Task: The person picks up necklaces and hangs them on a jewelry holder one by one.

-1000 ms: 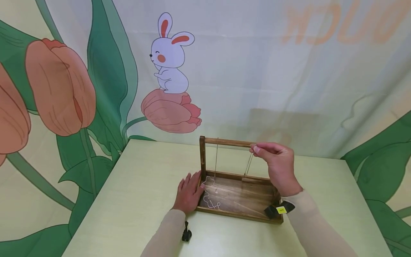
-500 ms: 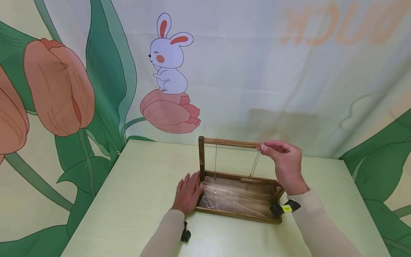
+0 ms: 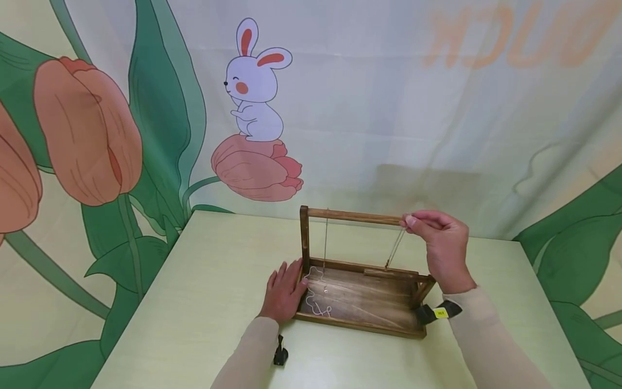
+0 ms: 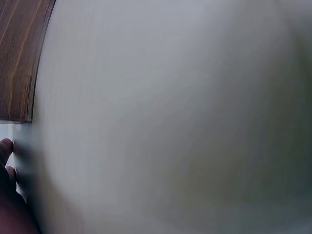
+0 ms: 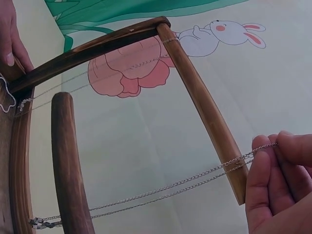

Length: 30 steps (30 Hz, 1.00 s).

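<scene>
My right hand (image 3: 446, 249) pinches a silver chain necklace (image 3: 396, 248) between thumb and fingertips, at the right end of a wooden bar (image 3: 357, 216). In the right wrist view the doubled necklace (image 5: 161, 187) runs taut across the bar (image 5: 204, 105) near its free end. Its lower end hangs by the back rim of a brown wooden tray (image 3: 362, 326). My left hand (image 3: 283, 292) rests against the tray's left side, fingers extended. Another chain (image 3: 326, 240) hangs over the bar near the post (image 3: 304, 235).
A thin white necklace (image 3: 313, 305) lies loosely in the tray's left part. A short wooden bar (image 3: 391, 274) stands low at the tray's right side. The tray sits on a pale table (image 3: 204, 324), before a printed curtain (image 3: 350, 108).
My right hand has slid rightward along the bar to its end, carrying the top of the pinched chain with it. My left hand and the tray stay put.
</scene>
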### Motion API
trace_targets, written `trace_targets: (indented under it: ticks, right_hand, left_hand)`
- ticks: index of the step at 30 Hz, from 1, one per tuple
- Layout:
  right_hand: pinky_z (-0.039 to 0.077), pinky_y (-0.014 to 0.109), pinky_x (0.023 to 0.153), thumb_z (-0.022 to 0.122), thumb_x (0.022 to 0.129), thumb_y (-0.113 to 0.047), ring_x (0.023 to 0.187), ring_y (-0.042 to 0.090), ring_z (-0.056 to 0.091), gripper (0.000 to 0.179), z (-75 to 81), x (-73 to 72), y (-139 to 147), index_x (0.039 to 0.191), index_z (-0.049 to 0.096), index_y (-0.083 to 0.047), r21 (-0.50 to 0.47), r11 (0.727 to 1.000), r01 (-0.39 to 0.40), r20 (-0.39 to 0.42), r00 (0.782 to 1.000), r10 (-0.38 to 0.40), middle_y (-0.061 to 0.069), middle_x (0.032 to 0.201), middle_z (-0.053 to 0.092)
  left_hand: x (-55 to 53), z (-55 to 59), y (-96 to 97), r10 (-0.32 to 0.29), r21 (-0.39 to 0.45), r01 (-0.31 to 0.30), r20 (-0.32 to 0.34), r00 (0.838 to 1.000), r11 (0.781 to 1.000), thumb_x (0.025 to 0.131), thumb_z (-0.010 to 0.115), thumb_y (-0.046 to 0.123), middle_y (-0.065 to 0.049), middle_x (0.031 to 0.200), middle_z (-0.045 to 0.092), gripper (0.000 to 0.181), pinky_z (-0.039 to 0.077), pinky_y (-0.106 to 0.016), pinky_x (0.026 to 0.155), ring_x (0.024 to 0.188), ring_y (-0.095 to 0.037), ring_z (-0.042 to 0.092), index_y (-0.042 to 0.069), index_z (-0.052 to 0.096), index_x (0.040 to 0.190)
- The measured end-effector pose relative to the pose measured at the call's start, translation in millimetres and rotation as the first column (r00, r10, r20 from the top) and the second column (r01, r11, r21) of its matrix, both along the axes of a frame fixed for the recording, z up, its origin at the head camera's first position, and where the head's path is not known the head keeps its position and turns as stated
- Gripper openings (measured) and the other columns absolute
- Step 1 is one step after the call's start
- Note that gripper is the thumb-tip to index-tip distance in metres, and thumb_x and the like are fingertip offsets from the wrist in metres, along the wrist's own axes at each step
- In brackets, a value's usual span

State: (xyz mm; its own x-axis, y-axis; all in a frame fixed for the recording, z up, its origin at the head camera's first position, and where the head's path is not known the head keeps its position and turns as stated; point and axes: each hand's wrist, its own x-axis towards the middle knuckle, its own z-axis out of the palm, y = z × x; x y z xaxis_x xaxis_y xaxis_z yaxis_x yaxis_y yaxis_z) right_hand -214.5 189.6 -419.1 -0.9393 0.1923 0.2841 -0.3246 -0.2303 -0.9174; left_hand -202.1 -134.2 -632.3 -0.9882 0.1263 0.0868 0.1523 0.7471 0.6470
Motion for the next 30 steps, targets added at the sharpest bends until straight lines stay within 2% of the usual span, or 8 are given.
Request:
trace_targets:
  ticks: [7, 13, 22, 30]
  right_hand:
    - [0.066, 0.029, 0.074, 0.079, 0.085, 0.01, 0.073, 0.02, 0.081, 0.007, 0.4, -3.7, 5.9, 0.091, 0.076, 0.009, -0.031, 0.999, 0.042, 0.008, 0.999, -0.042, 0.009, 0.083, 0.082]
    - [0.065, 0.028, 0.071, 0.081, 0.083, 0.009, 0.07, 0.019, 0.079, 0.01, 2.2, -4.8, 8.3, 0.091, 0.075, 0.011, -0.044, 0.994, 0.097, 0.028, 0.995, -0.096, 0.005, 0.078, 0.081]
    - [0.064, 0.024, 0.073, 0.085, 0.082, 0.001, 0.071, 0.015, 0.078, 0.021, 4.8, -2.8, 16.6, 0.095, 0.073, 0.013, -0.009, 0.985, 0.172, 0.054, 0.984, -0.172, 0.002, 0.079, 0.08]
    - [0.063, 0.023, 0.071, 0.087, 0.08, 0.001, 0.068, 0.013, 0.077, 0.016, 3.6, -7.2, 19.7, 0.089, 0.075, 0.008, 0.005, 0.979, 0.204, 0.07, 0.976, -0.204, 0.001, 0.076, 0.079]
  left_hand:
    - [0.1, 1.8, 0.4, -0.006, 0.006, 0.006, 0.009, 1.0, 1.0, 0.111, 0.043, 0.04, -0.009, 0.17, 0.036, 0.06, 0.01, -0.06, 0.132, 0.162, -0.038, 0.02, 0.021, 0.029, 0.166]
    - [-0.4, 0.2, 0.2, 0.0, 0.002, 0.0, 0.006, 1.0, 1.0, 0.11, 0.044, 0.041, -0.009, 0.17, 0.037, 0.061, 0.01, -0.06, 0.132, 0.163, -0.037, 0.02, 0.02, 0.029, 0.166]
    - [-0.5, 1.4, 0.3, 0.002, -0.006, -0.002, 0.017, 1.0, 1.0, 0.111, 0.044, 0.041, -0.008, 0.17, 0.036, 0.061, 0.009, -0.059, 0.132, 0.163, -0.037, 0.019, 0.02, 0.028, 0.166]
    - [-1.7, -0.8, 1.4, 0.007, -0.018, -0.006, 0.024, 1.0, 1.0, 0.11, 0.043, 0.042, -0.007, 0.171, 0.035, 0.062, 0.009, -0.058, 0.132, 0.163, -0.036, 0.018, 0.022, 0.027, 0.167]
